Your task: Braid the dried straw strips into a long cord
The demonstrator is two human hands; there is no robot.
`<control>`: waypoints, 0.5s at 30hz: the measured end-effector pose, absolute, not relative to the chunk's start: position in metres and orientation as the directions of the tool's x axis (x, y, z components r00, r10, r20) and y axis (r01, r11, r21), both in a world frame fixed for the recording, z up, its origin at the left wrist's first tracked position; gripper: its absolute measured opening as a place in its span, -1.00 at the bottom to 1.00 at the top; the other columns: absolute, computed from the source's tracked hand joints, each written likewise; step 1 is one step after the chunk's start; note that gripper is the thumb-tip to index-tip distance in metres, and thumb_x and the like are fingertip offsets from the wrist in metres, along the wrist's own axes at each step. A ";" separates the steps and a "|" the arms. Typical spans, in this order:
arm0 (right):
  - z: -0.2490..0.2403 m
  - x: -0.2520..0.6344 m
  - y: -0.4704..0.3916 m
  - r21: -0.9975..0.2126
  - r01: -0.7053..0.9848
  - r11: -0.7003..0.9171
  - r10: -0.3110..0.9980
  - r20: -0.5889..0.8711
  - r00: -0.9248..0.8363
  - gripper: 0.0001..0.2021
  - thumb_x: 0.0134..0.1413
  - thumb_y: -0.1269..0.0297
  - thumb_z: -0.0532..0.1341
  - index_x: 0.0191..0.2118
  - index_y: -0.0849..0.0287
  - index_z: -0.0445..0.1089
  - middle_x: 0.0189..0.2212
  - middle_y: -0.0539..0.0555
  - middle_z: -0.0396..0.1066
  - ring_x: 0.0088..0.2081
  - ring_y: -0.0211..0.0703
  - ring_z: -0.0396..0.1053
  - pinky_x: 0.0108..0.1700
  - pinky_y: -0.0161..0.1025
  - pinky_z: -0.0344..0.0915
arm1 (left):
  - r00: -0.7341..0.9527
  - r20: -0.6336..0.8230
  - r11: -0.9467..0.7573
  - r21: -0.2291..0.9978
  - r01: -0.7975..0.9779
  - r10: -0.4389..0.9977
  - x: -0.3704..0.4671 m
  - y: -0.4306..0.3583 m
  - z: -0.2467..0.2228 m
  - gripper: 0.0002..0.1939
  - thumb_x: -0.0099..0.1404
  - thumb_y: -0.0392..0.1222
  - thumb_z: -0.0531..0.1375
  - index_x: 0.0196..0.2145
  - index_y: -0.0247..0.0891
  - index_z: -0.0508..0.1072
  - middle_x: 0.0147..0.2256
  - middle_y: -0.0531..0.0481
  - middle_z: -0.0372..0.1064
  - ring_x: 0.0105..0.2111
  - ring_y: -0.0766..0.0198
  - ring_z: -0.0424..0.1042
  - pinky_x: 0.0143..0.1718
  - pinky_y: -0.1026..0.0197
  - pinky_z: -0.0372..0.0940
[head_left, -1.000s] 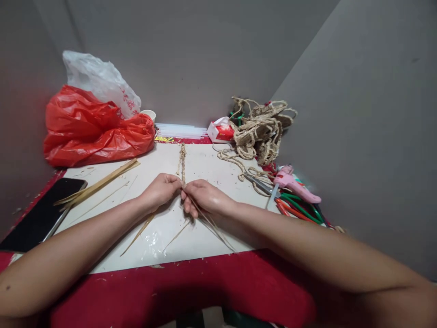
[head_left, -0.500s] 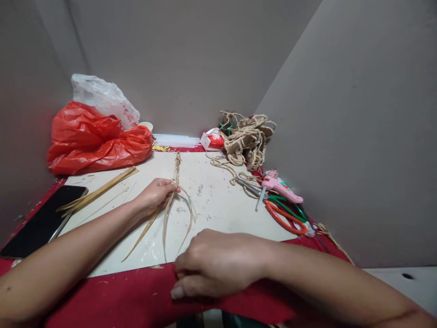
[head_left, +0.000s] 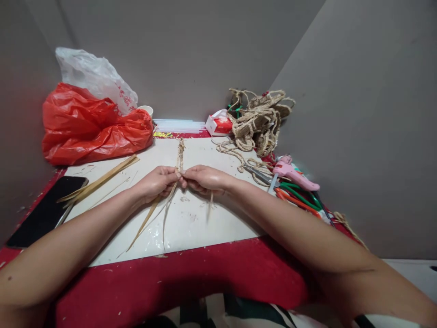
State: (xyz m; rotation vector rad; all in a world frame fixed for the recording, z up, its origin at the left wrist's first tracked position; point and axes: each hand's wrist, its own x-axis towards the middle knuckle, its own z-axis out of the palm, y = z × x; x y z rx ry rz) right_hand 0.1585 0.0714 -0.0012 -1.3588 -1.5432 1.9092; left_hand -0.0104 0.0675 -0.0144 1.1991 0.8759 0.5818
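A short braid of straw-coloured fibre (head_left: 180,154) lies on the white board (head_left: 194,223), its far end near the board's back edge. My left hand (head_left: 162,182) pinches the braid's near end between thumb and fingers. Right beside it, fingertips meeting the left's, my right hand (head_left: 204,178) is closed on the strands. Loose flat strands (head_left: 165,223) trail from the left hand toward me. Another strand (head_left: 210,205) hangs below the right hand, blurred. What lies exactly between the fingertips is hidden.
On the left lie a black phone (head_left: 44,212) and dry fibre strips (head_left: 102,178), with a red plastic bag (head_left: 95,130) behind. To the right are a coiled braided rope (head_left: 259,123), a tissue pack (head_left: 219,123), a pink glue gun (head_left: 295,173) and orange-handled scissors (head_left: 297,200).
My right hand has moved up and forward from the board's front edge to the braid, meeting my left hand and taking strands. The left keeps its pinch. The view has shifted slightly.
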 end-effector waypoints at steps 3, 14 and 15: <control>-0.002 0.162 0.073 -0.853 0.230 -0.469 0.651 -0.510 -0.563 -0.69 0.19 0.23 0.04 -0.55 0.22 0.16 -0.80 -0.19 -0.11 -0.78 -0.48 -0.26 -0.76 -0.47 -0.31 | 0.542 -0.272 0.234 0.962 0.140 0.795 -0.010 0.068 -0.014 -0.85 0.19 -0.16 0.15 -0.46 -0.29 0.36 -0.70 0.20 -0.06 -0.72 0.50 -0.18 -0.67 0.32 -0.29; -0.015 0.147 0.054 -0.911 0.013 -0.413 0.860 -0.394 -0.324 -0.71 0.09 0.44 0.05 -0.64 0.25 0.19 -0.84 -0.17 -0.12 -0.79 -0.47 -0.21 -0.73 -0.40 -0.30 | 0.460 -0.051 -0.364 0.538 0.761 0.887 -0.011 0.052 0.005 -0.71 0.26 -0.11 -0.01 -0.50 -0.29 0.38 -0.56 -0.01 0.26 -0.54 0.31 0.18 -0.47 0.27 -0.01; -0.015 0.146 0.053 -0.905 -0.012 -0.426 0.857 -0.400 -0.325 -0.69 0.08 0.45 0.05 -0.67 0.23 0.14 -0.84 -0.16 -0.12 -0.79 -0.47 -0.21 -0.73 -0.40 -0.30 | 0.449 -0.040 -0.381 0.469 0.797 0.892 -0.009 0.047 0.005 -0.69 0.28 -0.09 -0.03 -0.46 -0.28 0.39 -0.55 -0.03 0.28 -0.54 0.28 0.20 -0.47 0.25 -0.01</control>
